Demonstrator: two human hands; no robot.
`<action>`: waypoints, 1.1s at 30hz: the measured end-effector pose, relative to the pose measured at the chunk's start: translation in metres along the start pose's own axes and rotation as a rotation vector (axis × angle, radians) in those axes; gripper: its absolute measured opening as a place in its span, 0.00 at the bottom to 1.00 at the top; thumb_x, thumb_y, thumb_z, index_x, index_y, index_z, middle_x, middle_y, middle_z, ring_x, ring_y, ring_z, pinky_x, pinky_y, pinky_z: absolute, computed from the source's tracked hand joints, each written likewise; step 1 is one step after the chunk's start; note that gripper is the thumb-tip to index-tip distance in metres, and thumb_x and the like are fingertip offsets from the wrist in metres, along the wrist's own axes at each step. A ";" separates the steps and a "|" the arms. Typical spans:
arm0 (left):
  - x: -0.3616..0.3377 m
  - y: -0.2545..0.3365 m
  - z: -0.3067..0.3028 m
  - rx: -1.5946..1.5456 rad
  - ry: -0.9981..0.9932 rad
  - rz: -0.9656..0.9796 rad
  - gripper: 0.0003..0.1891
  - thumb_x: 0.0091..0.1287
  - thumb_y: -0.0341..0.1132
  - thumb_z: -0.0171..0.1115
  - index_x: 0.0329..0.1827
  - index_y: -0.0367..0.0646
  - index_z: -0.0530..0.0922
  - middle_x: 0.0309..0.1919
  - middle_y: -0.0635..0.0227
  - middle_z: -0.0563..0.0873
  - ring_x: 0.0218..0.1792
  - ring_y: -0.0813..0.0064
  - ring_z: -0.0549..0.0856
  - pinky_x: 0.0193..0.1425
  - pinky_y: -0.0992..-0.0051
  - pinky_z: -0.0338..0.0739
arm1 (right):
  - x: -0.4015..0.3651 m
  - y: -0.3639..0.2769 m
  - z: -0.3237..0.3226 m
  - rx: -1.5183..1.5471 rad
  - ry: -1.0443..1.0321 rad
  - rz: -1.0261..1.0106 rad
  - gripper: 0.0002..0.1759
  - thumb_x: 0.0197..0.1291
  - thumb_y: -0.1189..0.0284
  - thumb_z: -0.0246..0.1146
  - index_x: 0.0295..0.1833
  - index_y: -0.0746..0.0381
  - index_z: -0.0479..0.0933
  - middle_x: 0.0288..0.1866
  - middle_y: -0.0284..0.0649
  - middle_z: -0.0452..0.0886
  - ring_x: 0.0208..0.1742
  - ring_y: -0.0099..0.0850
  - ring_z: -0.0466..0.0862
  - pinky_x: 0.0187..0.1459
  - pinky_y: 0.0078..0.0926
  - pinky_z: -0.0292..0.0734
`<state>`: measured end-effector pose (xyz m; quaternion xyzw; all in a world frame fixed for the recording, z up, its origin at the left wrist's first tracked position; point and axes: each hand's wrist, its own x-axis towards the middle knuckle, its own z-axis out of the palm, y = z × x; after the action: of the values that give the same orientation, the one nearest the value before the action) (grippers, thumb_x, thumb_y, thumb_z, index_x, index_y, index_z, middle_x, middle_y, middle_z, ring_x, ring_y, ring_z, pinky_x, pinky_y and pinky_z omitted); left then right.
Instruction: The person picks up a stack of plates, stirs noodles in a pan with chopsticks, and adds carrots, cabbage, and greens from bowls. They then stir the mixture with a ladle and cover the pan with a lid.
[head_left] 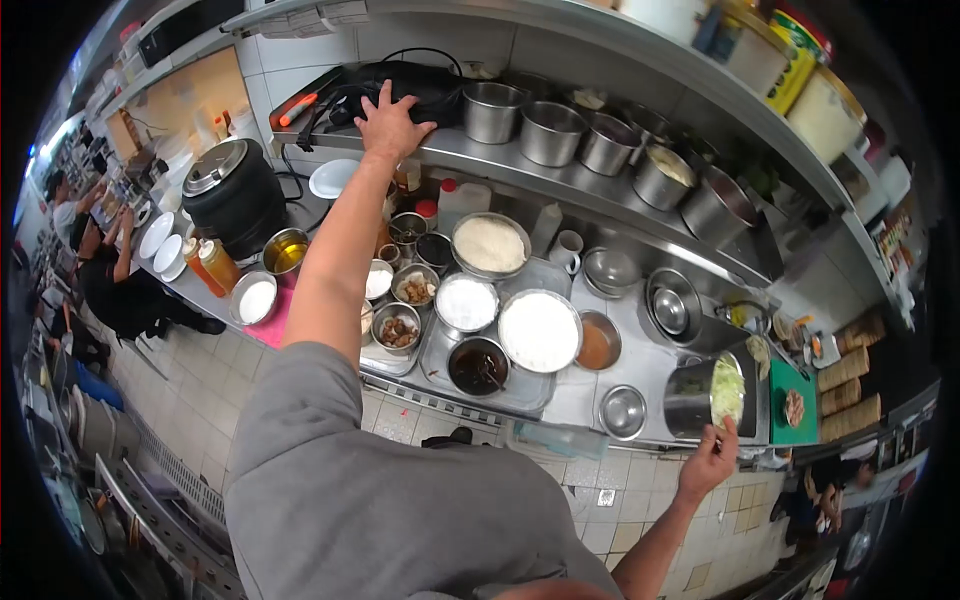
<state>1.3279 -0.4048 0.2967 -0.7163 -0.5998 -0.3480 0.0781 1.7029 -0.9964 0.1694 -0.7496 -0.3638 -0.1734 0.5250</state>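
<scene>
Long stainless-steel wall shelf [600, 192]: brushed, soft sheen, under left hand [390, 125]. Row of round steel pots [550, 132]: polished, reflective. Tall steel pot of shredded cabbage [686, 400] at right hand [708, 460]: bright polished wall. Steel desk [648, 362]: smooth, satin. Round black soup warmer [235, 205]: smooth body, shiny metal lid. Green chopping board [790, 380]: matt plastic. Grey sleeve [330, 480]: matt cloth.

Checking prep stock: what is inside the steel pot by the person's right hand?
The steel pot holds pale green shredded vegetable, probably cabbage, piled to the rim, which the right hand grips. The shreds cover the pot's bottom and anything beneath them.
</scene>
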 end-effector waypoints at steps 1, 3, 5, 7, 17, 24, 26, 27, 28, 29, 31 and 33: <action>0.010 -0.008 0.007 -0.017 0.022 0.013 0.33 0.54 0.54 0.78 0.64 0.60 0.82 0.78 0.51 0.63 0.75 0.33 0.63 0.77 0.41 0.60 | 0.013 0.005 0.006 -0.008 0.022 0.018 0.05 0.66 0.78 0.66 0.42 0.68 0.79 0.61 0.49 0.82 0.50 0.31 0.82 0.48 0.25 0.77; 0.034 -0.040 0.031 -0.034 0.079 0.081 0.29 0.54 0.53 0.78 0.58 0.54 0.86 0.74 0.49 0.69 0.74 0.37 0.65 0.77 0.41 0.60 | 0.036 0.009 0.014 -0.019 0.038 0.040 0.05 0.66 0.77 0.66 0.43 0.68 0.78 0.61 0.49 0.82 0.50 0.31 0.82 0.48 0.25 0.77; 0.047 -0.063 0.040 0.009 0.117 0.177 0.25 0.54 0.50 0.78 0.53 0.48 0.88 0.69 0.48 0.75 0.73 0.45 0.70 0.77 0.43 0.60 | 0.063 0.006 0.019 -0.098 0.036 0.005 0.09 0.67 0.77 0.67 0.49 0.70 0.79 0.60 0.50 0.82 0.50 0.30 0.82 0.49 0.26 0.78; 0.042 -0.069 0.034 0.013 0.157 0.212 0.25 0.55 0.50 0.77 0.53 0.47 0.87 0.68 0.47 0.76 0.73 0.50 0.70 0.78 0.45 0.59 | 0.091 0.019 0.032 -0.086 0.062 0.010 0.12 0.67 0.77 0.67 0.52 0.71 0.79 0.59 0.50 0.83 0.49 0.30 0.82 0.50 0.26 0.78; -0.022 -0.005 -0.013 -0.179 0.360 0.354 0.28 0.58 0.36 0.72 0.64 0.46 0.78 0.62 0.54 0.78 0.61 0.50 0.77 0.65 0.57 0.75 | 0.232 0.005 0.084 -0.303 0.154 -0.219 0.19 0.63 0.67 0.72 0.55 0.67 0.82 0.46 0.52 0.87 0.46 0.43 0.87 0.50 0.34 0.80; -0.038 0.098 0.008 -0.566 0.127 0.412 0.40 0.58 0.41 0.78 0.74 0.45 0.69 0.62 0.46 0.79 0.60 0.49 0.81 0.65 0.60 0.77 | 0.302 0.028 0.115 -0.376 0.173 -0.194 0.19 0.64 0.64 0.70 0.53 0.67 0.83 0.44 0.51 0.88 0.47 0.49 0.86 0.51 0.40 0.79; -0.026 0.104 0.025 -0.458 0.098 0.286 0.29 0.57 0.40 0.78 0.59 0.39 0.76 0.54 0.49 0.82 0.53 0.50 0.83 0.58 0.59 0.79 | 0.324 0.027 0.121 -0.437 0.050 -0.200 0.17 0.65 0.63 0.69 0.53 0.63 0.84 0.44 0.51 0.88 0.48 0.49 0.87 0.52 0.40 0.79; -0.025 0.104 0.025 -0.556 0.152 0.241 0.20 0.53 0.36 0.80 0.42 0.37 0.78 0.48 0.54 0.83 0.45 0.53 0.84 0.50 0.59 0.79 | 0.334 0.031 0.124 -0.411 -0.006 -0.181 0.16 0.68 0.64 0.66 0.57 0.60 0.83 0.55 0.54 0.85 0.58 0.51 0.84 0.58 0.42 0.78; -0.028 0.102 0.020 -0.548 0.155 0.233 0.20 0.53 0.36 0.80 0.42 0.37 0.78 0.48 0.54 0.83 0.45 0.53 0.84 0.50 0.59 0.79 | 0.346 0.042 0.129 -0.404 -0.014 -0.187 0.16 0.68 0.64 0.66 0.57 0.60 0.83 0.55 0.54 0.85 0.58 0.51 0.84 0.58 0.42 0.78; -0.036 0.099 0.014 -0.606 0.189 0.233 0.19 0.51 0.31 0.80 0.39 0.36 0.77 0.51 0.53 0.83 0.49 0.51 0.84 0.53 0.61 0.79 | 0.354 0.053 0.134 -0.412 0.026 -0.330 0.16 0.69 0.66 0.65 0.59 0.60 0.82 0.61 0.56 0.81 0.63 0.53 0.80 0.62 0.43 0.75; -0.052 0.090 0.006 -0.668 0.294 0.255 0.18 0.48 0.24 0.80 0.33 0.36 0.75 0.53 0.53 0.83 0.52 0.50 0.84 0.55 0.61 0.80 | 0.361 0.065 0.143 -0.413 -0.015 -0.393 0.22 0.71 0.69 0.63 0.68 0.59 0.76 0.75 0.59 0.69 0.76 0.56 0.68 0.72 0.45 0.67; -0.071 0.083 -0.005 -0.627 0.374 0.267 0.18 0.49 0.25 0.80 0.34 0.36 0.76 0.48 0.57 0.83 0.46 0.57 0.83 0.50 0.65 0.79 | 0.359 0.066 0.145 -0.380 0.011 -0.467 0.24 0.70 0.68 0.63 0.70 0.59 0.73 0.74 0.60 0.69 0.77 0.55 0.66 0.72 0.45 0.66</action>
<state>1.3994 -0.4867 0.2838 -0.7012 -0.3414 -0.6259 0.0081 1.9757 -0.7457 0.3000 -0.7297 -0.4846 -0.3584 0.3230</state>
